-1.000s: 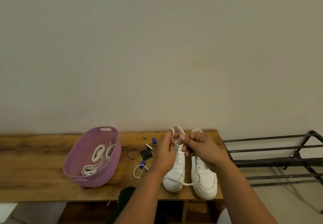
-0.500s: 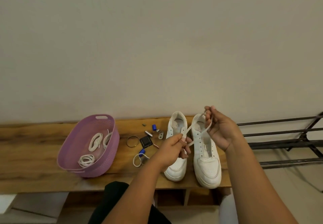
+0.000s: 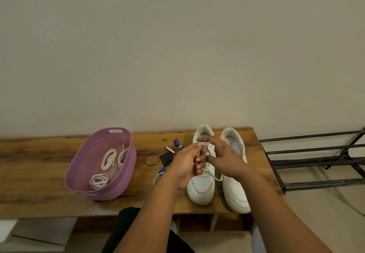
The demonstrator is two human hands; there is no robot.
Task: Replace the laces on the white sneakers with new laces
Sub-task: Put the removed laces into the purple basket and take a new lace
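Note:
Two white sneakers stand side by side on the wooden bench (image 3: 39, 165), toes toward me: the left sneaker (image 3: 201, 187) and the right sneaker (image 3: 236, 193). My left hand (image 3: 187, 163) hovers over the left sneaker's eyelets and pinches a white lace (image 3: 214, 176) whose loose part trails across the shoe's front. My right hand (image 3: 221, 156) is just right of it, fingers spread and extended over the lace near the tongue. Both hands hide the eyelet rows of the left sneaker.
A purple plastic basket (image 3: 122, 175) at the left holds three coiled white laces (image 3: 98, 180). Between basket and shoes lie a ring (image 3: 151, 158), a small black object (image 3: 166, 158), blue and silver bits and a loose lace. A black metal rack (image 3: 316, 161) stands to the right.
My right hand has come down from beside the right sneaker's collar to the left sneaker and opened its fingers. My left hand rose slightly, still pinching the lace.

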